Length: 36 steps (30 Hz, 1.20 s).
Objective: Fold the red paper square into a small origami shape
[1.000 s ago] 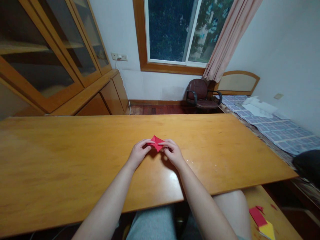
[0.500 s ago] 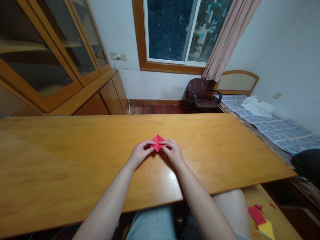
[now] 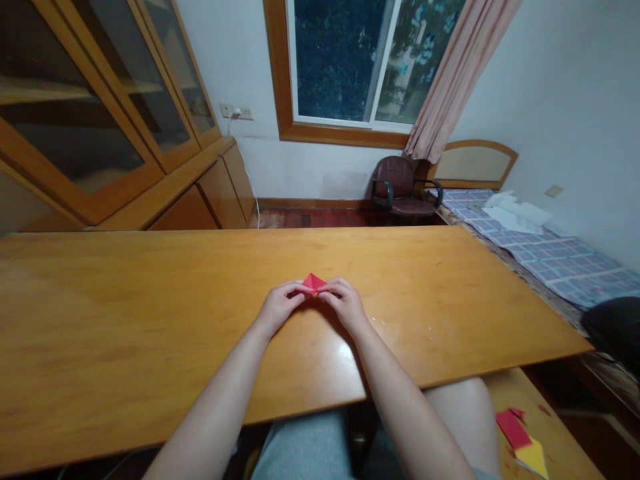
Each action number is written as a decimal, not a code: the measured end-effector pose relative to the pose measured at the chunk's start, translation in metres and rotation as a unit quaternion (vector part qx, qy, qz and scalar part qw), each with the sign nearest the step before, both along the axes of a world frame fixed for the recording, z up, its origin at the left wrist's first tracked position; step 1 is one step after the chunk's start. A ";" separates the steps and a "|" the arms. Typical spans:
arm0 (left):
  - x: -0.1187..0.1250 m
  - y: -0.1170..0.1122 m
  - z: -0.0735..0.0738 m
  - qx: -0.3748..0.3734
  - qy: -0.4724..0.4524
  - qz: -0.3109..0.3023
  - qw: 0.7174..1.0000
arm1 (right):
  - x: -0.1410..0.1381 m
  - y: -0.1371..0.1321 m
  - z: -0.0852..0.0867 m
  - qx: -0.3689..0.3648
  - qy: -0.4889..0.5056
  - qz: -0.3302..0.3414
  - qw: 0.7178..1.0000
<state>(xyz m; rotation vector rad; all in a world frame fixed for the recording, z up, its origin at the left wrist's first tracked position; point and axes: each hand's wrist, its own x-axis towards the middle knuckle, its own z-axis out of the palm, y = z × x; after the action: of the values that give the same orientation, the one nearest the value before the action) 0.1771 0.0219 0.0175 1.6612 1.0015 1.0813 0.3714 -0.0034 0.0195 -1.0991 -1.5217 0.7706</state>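
Red folded paper [image 3: 313,283], one piece: we held it between both hands over the middle of the worktop [image 3: 150,300], its peak pointing away from us. Whether it touched the wood, we could not tell. Left hand [image 3: 277,309]: fingers clamped on the paper's left end. Right hand [image 3: 349,308]: fingers clamped on its right end. Further, we noted a red rectangle [image 3: 514,430] near a yellow piece [image 3: 534,457], lower right, and a maroon armchair [image 3: 397,177] beyond.

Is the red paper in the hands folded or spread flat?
Folded: the red paper shows a creased, pointed shape between the left hand and the right hand.
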 end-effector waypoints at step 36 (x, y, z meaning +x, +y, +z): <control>0.005 0.002 -0.005 -0.081 -0.071 0.051 0.993 | 0.000 0.001 0.000 0.010 -0.028 -0.012 0.999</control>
<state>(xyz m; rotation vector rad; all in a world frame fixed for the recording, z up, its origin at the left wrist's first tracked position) 0.1822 0.0235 0.0121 1.3965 1.0611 1.1356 0.3713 -0.0022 0.0192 -1.1308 -1.5566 0.7132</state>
